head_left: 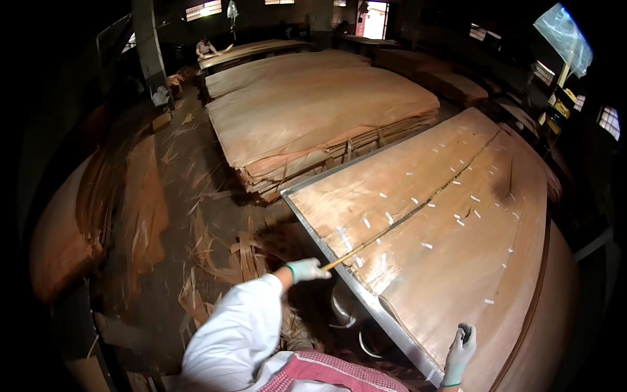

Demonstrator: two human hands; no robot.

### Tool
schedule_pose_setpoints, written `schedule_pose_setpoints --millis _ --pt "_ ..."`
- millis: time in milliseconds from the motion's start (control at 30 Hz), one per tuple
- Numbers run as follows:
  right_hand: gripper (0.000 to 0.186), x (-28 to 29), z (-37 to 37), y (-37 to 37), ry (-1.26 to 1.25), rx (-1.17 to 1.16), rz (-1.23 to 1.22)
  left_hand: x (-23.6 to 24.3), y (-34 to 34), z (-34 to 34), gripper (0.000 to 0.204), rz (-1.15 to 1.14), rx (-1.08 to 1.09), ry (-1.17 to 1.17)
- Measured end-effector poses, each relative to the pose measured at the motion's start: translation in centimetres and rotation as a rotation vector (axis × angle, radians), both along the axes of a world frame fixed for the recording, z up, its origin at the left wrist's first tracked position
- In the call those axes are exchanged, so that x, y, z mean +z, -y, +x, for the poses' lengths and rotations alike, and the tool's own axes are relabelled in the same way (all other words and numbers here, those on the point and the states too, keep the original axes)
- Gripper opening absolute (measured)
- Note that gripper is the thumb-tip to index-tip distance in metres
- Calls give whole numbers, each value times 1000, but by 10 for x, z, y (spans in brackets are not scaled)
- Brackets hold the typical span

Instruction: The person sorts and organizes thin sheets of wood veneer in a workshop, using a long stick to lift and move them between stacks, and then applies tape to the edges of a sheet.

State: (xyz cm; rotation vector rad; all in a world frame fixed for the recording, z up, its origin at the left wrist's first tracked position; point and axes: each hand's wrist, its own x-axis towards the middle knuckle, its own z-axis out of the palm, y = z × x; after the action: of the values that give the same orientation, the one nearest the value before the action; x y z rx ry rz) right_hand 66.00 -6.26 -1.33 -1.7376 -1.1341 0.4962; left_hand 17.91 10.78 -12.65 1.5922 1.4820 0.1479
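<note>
By the veneer, left hand grips a stick; right hand half-curled, contents unclear.

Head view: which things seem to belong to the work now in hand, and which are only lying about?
Seemingly in use:
thin stick, held in the left hand
wood-coloured sheet, near the right hand
white strips on that sheet

Apparently lying about:
torn scraps, left of that sheet
large stack behind it
</note>
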Motion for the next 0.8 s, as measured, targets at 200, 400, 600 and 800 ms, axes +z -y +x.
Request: schedule_pose_setpoints --millis 200,400,600,800 --pt "8 5 -73 6 180 -4 -23 -39 -29 23 31 -698 61 598" --pt "11 -12 -110 -10 57 11 -191 13 -68 34 36 -167 125 621" --pt "15 -10 -163 -35 24 104 -131 0 -42 -51 25 13 244 331" --pt "13 -26 -183 -45 -1 129 -201 -25 -15 -84 36 9 136 207"
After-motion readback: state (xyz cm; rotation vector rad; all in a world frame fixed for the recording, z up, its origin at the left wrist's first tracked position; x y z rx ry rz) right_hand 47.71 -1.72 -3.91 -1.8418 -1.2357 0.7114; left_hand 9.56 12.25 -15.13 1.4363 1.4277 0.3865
